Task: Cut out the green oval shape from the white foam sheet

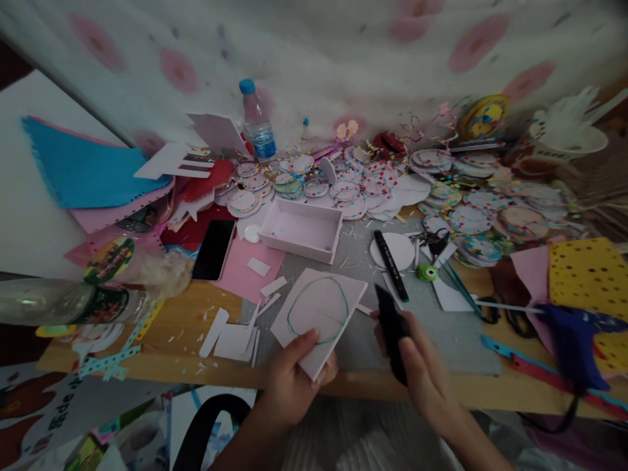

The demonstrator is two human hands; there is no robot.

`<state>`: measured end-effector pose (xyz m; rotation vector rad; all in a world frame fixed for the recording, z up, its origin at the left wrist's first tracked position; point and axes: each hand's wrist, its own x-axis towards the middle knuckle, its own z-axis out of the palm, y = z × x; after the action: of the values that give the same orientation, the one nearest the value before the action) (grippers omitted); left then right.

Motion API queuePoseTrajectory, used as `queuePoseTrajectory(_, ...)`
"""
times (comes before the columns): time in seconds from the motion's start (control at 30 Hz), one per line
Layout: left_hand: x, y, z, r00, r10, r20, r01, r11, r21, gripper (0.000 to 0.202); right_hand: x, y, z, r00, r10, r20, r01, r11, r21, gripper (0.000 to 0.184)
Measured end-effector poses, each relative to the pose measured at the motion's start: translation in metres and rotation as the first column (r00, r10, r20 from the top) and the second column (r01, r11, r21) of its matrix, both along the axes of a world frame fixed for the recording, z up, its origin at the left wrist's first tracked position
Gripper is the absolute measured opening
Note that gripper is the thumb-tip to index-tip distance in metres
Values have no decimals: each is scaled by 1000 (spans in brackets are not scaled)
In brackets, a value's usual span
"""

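Head view: I've got a white board piece [318, 314] with a green circle outline [318, 304] drawn on it, held tilted over the near part of the surface [186, 333]. Left hand [294, 386] pinches its lower corner, thumb on top, fingers underneath. Right hand [426, 373] is wrapped around a black tool [391, 333], its pointed end up by the board's right corner; looks just apart, but I can't confirm the gap.

Next ring out: grey mat [441, 337] under the work, strewn with white offcuts. Open white box [301, 229] just beyond the board. Black marker [391, 265] lies across a white disc [405, 252]. Dark phone [214, 248] on the left, by a pink sheet [245, 268].

Further: heaps of decorated discs [353, 190] along the back, upright water bottle [258, 124] behind them, blue sheet [88, 163] to the left. Blue glue gun [569, 340] on the right, beside yellow dotted sheets [579, 275]. Floral cloth [314, 39] hangs across the back. Room is dim.

Hard to read: left fingertips are mostly behind the board; right fingers partly behind the tool, and I can't make out a blade. Lying bottle [105, 304] is cut off at left. Container [579, 137] at far right is blurred, contents unclear. Clutter below the surface's front edge is only partly in frame.
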<state>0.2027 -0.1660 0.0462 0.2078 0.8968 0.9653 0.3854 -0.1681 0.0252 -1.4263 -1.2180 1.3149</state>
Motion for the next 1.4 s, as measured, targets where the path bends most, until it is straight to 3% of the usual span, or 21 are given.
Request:
queuePoseTrajectory(0.03, -2, 0, 4, 999, 0, 53, 0, 1000, -5, 41, 3, -4, 0, 990, 77, 120, -88, 992, 95, 33)
queuePoseTrajectory(0.1, -4, 0, 11, 991, -9, 137, 11, 1000, -9, 42, 6, -9, 2, 927, 193, 322, -282, 924, 257, 32)
queuePoseTrajectory(0.17, -5, -1, 14, 977, -22, 212, 24, 1000, -8, 41, 6, -12, 4, 872, 218, 438, -385, 859, 339, 34)
queuePoseTrajectory(0.23, -4, -2, 14, 955, -32, 293, 31, 999, 8, 39, 5, -12, 7, 839, 197, 507, -420, 827, 374, 34)
queuePoseTrajectory(0.43, 2, -6, 14, 887, -48, 459, 10, 996, 86, 40, 4, -12, 10, 813, 107, 572, -407, 808, 427, 32)
queuePoseTrajectory(0.53, 4, -8, 16, 889, -50, 455, 8, 996, 94, 41, 3, -11, 10, 819, 63, 570, -376, 809, 452, 31)
queuePoseTrajectory(0.73, 5, -11, 17, 893, -97, 439, 54, 992, 111, 43, 1, -12, 12, 864, 105, 492, -343, 839, 423, 27)
queuePoseTrajectory(1.4, 8, -13, 16, 910, -85, 405, 25, 988, 152, 46, -8, -13, 7, 918, 37, 394, -223, 871, 437, 27)
